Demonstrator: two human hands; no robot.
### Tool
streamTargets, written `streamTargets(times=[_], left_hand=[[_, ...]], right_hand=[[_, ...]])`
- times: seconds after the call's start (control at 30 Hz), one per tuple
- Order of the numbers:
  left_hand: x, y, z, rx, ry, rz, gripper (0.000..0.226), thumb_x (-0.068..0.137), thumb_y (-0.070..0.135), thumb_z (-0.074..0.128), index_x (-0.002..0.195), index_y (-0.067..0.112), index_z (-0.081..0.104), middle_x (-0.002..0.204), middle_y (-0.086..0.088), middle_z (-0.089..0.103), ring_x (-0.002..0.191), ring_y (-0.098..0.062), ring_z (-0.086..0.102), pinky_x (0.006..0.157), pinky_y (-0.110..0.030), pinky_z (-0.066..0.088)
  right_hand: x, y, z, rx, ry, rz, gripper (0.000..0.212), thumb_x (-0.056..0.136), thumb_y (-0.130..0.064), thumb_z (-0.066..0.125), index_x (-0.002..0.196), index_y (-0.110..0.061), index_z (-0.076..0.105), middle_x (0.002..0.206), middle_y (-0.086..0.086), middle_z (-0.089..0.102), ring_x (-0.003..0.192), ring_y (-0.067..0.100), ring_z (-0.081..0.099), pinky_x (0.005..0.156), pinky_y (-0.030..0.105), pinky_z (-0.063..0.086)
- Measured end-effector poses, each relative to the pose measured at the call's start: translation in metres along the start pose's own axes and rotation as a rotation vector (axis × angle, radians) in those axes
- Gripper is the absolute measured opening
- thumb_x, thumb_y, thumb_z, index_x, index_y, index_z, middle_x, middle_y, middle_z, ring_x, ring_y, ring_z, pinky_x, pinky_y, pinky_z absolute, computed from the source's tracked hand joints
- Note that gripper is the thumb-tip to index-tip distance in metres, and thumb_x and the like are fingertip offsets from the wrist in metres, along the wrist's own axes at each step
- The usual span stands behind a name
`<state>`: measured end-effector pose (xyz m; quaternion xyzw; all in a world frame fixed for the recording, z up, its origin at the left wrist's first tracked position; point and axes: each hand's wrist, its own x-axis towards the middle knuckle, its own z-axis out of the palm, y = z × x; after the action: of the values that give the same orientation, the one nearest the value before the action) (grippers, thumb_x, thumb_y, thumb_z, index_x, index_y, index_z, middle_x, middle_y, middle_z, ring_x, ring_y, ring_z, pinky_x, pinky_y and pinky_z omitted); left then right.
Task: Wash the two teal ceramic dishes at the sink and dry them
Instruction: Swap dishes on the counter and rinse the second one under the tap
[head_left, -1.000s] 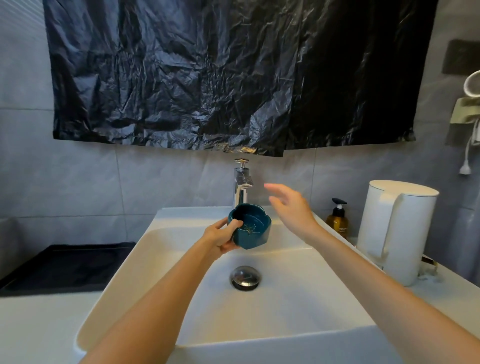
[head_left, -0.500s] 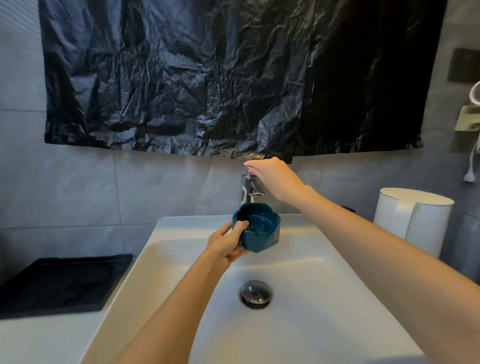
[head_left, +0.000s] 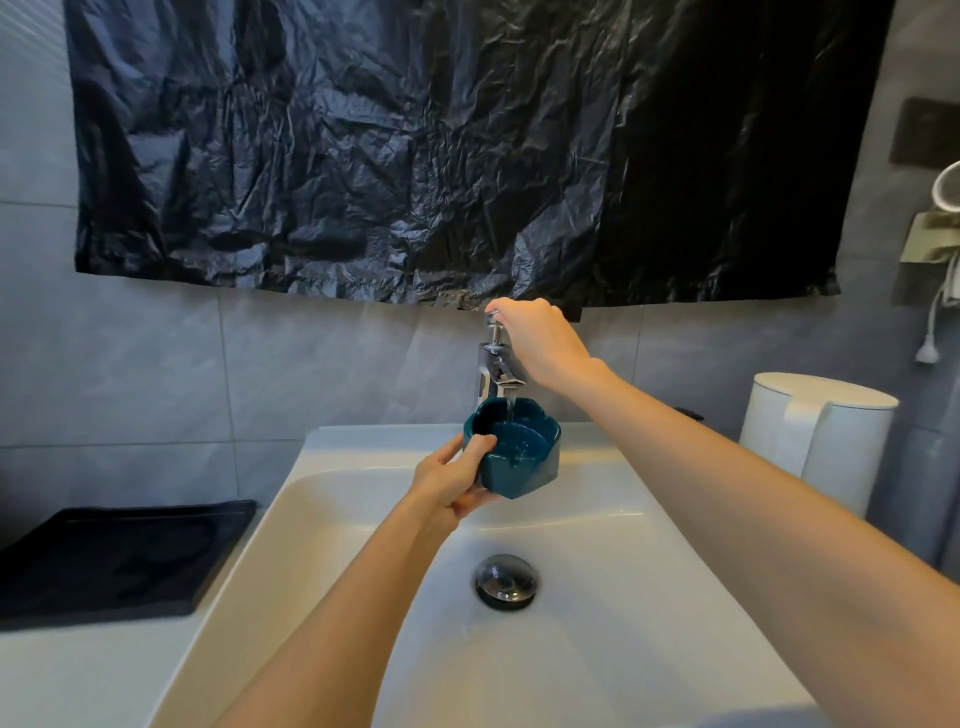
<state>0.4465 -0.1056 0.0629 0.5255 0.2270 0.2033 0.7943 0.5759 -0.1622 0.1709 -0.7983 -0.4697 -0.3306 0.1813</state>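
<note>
Your left hand (head_left: 451, 480) gripped the teal dish (head_left: 519, 452) by its rim, at twelve o'clock above the drain (head_left: 506, 581). Your right hand (head_left: 540, 343) clasped the tap (head_left: 496, 364) handle, water running in. Rinsing had begun; scrubbing probably came next.

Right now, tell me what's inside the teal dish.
A thin stream from the faucet falls into the teal dish, with water pooling inside. The left hand thumb hooks over the rim. The near inner wall is hidden.
</note>
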Motion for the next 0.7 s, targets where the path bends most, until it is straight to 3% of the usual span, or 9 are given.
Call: streamTargets(times=[0.13, 0.23, 0.3, 0.37, 0.4, 0.47, 0.53, 0.63, 0.7], left_hand=[[-0.003, 0.002, 0.000, 0.022, -0.002, 0.000, 0.040, 0.090, 0.018, 0.061, 0.130, 0.016, 0.055, 0.118, -0.013, 0.061, 0.097, -0.031, 0.061, 0.076, -0.043, 0.057], [-0.005, 0.004, -0.001, 0.057, 0.012, -0.024, 0.032, 0.091, 0.020, 0.061, 0.122, 0.016, 0.056, 0.111, -0.012, 0.062, 0.098, -0.030, 0.062, 0.073, -0.041, 0.058], [-0.005, 0.005, -0.002, 0.120, 0.027, -0.061, 0.027, 0.091, 0.026, 0.061, 0.116, 0.014, 0.056, 0.110, -0.013, 0.064, 0.101, -0.030, 0.063, 0.064, -0.034, 0.058], [-0.006, 0.006, -0.003, 0.187, 0.041, -0.103, 0.024, 0.092, 0.031, 0.060, 0.107, 0.012, 0.056, 0.110, -0.014, 0.065, 0.100, -0.029, 0.065, 0.063, -0.031, 0.058], [-0.006, 0.007, -0.004, 0.216, 0.048, -0.121, 0.024, 0.091, 0.034, 0.060, 0.101, 0.012, 0.056, 0.107, -0.013, 0.065, 0.097, -0.028, 0.066, 0.066, -0.031, 0.057], [-0.007, 0.009, -0.006, 0.272, 0.062, -0.149, 0.025, 0.091, 0.038, 0.059, 0.095, 0.013, 0.055, 0.102, -0.012, 0.065, 0.092, -0.025, 0.066, 0.071, -0.030, 0.056], [-0.008, 0.011, -0.008, 0.324, 0.060, -0.161, 0.025, 0.092, 0.038, 0.057, 0.091, 0.013, 0.055, 0.096, -0.009, 0.066, 0.089, -0.024, 0.065, 0.072, -0.029, 0.055], [-0.011, 0.013, -0.014, 0.369, 0.067, -0.159, 0.027, 0.092, 0.040, 0.057, 0.089, 0.013, 0.057, 0.083, -0.007, 0.067, 0.077, -0.021, 0.066, 0.058, -0.024, 0.056], [-0.011, 0.012, -0.018, 0.388, 0.087, -0.176, 0.030, 0.091, 0.042, 0.058, 0.088, 0.012, 0.057, 0.081, -0.008, 0.067, 0.070, -0.019, 0.066, 0.049, -0.021, 0.055]], right_hand=[[0.001, 0.000, 0.000, 0.013, -0.026, -0.001, 0.051, 0.092, 0.007, 0.052, 0.138, -0.015, 0.047, 0.127, 0.016, 0.061, 0.112, 0.033, 0.059, 0.088, 0.040, 0.054], [-0.011, 0.000, -0.006, 0.347, -0.062, 0.061, 0.044, 0.103, -0.013, 0.041, 0.146, -0.018, 0.039, 0.144, 0.007, 0.049, 0.125, 0.022, 0.051, 0.102, 0.031, 0.042], [-0.032, 0.001, -0.006, 0.554, 0.028, 0.162, 0.044, 0.103, -0.021, 0.040, 0.146, -0.020, 0.037, 0.146, 0.002, 0.046, 0.116, 0.012, 0.054, 0.098, 0.026, 0.038], [-0.057, 0.005, 0.001, 0.603, 0.110, 0.344, 0.038, 0.103, -0.022, 0.038, 0.140, -0.016, 0.047, 0.141, 0.003, 0.051, 0.113, 0.012, 0.055, 0.095, 0.024, 0.036], [-0.070, 0.008, 0.007, 0.598, 0.050, 0.449, 0.037, 0.103, -0.023, 0.037, 0.136, -0.014, 0.051, 0.137, 0.005, 0.054, 0.117, 0.017, 0.053, 0.095, 0.025, 0.037], [-0.092, 0.012, 0.022, 0.723, -0.257, 0.684, 0.038, 0.103, -0.031, 0.035, 0.132, -0.011, 0.050, 0.130, 0.007, 0.054, 0.113, 0.027, 0.053, 0.094, 0.034, 0.046], [-0.108, 0.008, 0.028, 1.072, -0.554, 0.908, 0.043, 0.102, -0.038, 0.038, 0.128, -0.007, 0.051, 0.122, 0.011, 0.054, 0.098, 0.031, 0.057, 0.082, 0.043, 0.055], [-0.120, 0.001, 0.036, 1.384, -0.684, 1.055, 0.042, 0.102, -0.039, 0.040, 0.127, -0.008, 0.051, 0.127, 0.018, 0.052, 0.094, 0.032, 0.060, 0.060, 0.039, 0.059], [-0.121, -0.005, 0.038, 1.442, -0.679, 1.106, 0.037, 0.102, -0.037, 0.041, 0.125, -0.009, 0.050, 0.127, 0.018, 0.052, 0.098, 0.033, 0.060, 0.056, 0.039, 0.059]])
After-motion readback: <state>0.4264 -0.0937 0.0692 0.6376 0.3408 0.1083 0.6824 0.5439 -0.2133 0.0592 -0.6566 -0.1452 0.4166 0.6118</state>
